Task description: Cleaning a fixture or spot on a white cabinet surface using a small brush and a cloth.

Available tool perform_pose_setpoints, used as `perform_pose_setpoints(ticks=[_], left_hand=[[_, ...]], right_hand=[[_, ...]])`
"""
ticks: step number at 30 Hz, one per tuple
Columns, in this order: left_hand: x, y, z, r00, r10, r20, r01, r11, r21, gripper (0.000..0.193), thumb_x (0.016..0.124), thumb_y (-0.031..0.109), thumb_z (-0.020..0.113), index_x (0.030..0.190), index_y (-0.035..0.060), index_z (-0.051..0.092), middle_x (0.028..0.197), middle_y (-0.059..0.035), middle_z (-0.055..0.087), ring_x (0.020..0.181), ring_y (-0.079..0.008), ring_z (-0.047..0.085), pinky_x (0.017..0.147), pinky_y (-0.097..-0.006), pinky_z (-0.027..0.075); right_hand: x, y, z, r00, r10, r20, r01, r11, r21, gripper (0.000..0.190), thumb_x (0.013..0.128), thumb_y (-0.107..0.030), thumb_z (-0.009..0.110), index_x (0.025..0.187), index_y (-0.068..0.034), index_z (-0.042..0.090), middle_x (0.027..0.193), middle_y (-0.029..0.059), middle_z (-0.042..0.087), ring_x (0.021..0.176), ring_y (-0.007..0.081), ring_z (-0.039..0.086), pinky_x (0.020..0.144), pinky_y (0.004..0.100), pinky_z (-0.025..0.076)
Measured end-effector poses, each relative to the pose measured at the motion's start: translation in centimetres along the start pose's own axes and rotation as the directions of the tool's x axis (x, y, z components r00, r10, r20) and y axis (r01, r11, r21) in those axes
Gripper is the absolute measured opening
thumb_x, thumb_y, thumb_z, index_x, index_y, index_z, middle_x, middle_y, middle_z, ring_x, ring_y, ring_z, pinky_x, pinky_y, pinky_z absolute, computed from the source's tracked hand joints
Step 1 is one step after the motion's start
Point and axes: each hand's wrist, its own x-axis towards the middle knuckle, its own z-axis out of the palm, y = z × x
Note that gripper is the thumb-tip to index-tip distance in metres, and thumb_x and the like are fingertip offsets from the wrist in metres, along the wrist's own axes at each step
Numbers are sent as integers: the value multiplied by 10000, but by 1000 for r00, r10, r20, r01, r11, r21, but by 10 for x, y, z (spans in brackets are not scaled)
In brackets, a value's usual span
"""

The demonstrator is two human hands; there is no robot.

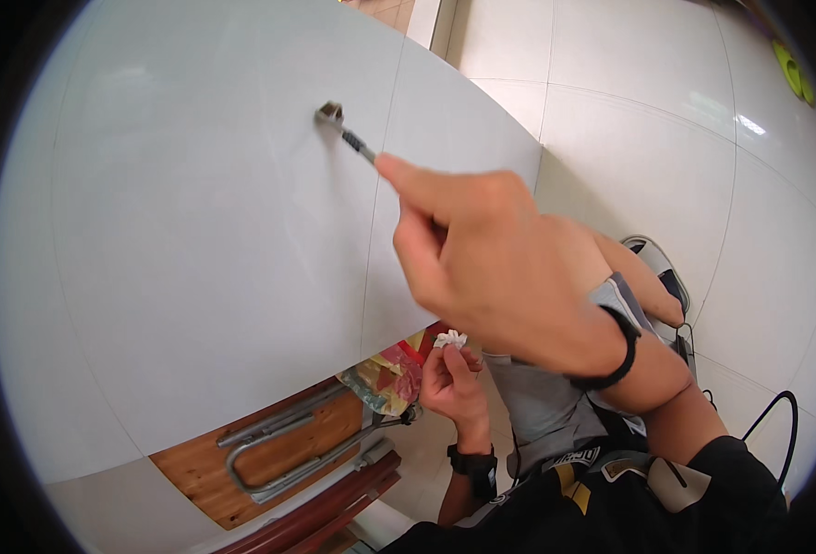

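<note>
My right hand (491, 256) reaches in front of a large white surface (207, 228) with thin seams, probably a tiled wall. Between its fingers is a slim-handled tool (359, 142), grey with a black section and a small brownish-grey head. I cannot tell the tool's exact kind, nor whether its head touches the surface. Lower down, my left hand (453, 384) pinches a crumpled white tissue (451, 338) beside a colourful plastic bag (390, 374). Black bands circle both wrists.
A wooden board with folded grey metal legs (241, 467) leans below the white surface, near dark red wooden bars (324, 509). Pale floor tiles (629, 131) spread to the right. A foot in a grey shoe (657, 266) and yellow-green footwear (792, 73) are there.
</note>
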Motion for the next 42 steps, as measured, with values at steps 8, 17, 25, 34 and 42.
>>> perform_pose_setpoints(ticks=[8,17,25,34,42], left_hand=[[12,-16,-20,996,-75,52,73,997,40,287,998,145,634,1220,-32,597,1060,-118,688,875,-188,657,786,-307,535],[8,-1,3,984,169,-61,-168,986,20,186,999,136,628,1042,-45,639,787,-96,691,603,-136,608,561,-260,501],[-2,6,14,994,109,-27,-109,994,-9,201,1010,145,613,1027,-53,644,789,-96,686,595,-144,606,558,-275,507],[-8,-17,8,992,42,-116,-32,996,89,320,1011,254,634,917,-51,657,746,-88,673,593,-136,597,558,-278,507],[-2,-25,-5,971,172,-165,-140,972,191,284,1038,193,577,963,-69,658,843,-95,683,625,-146,580,596,-306,510]], right_hand=[[23,-10,-9,982,32,184,-43,997,61,205,929,-148,554,1037,22,594,720,178,650,595,383,655,505,497,521],[25,-16,-12,964,28,266,-22,999,-28,405,839,-17,600,1227,99,603,594,128,589,476,271,579,479,373,464],[15,-23,-34,865,174,471,-256,960,114,127,878,-11,512,860,63,613,669,216,650,606,382,668,555,455,559],[-58,-7,32,961,-32,275,-3,992,126,428,856,-47,630,1252,109,588,632,141,553,530,311,545,483,440,411],[-17,8,-2,907,278,316,-257,961,-106,259,710,37,630,953,123,610,698,215,653,634,349,667,565,436,522]])
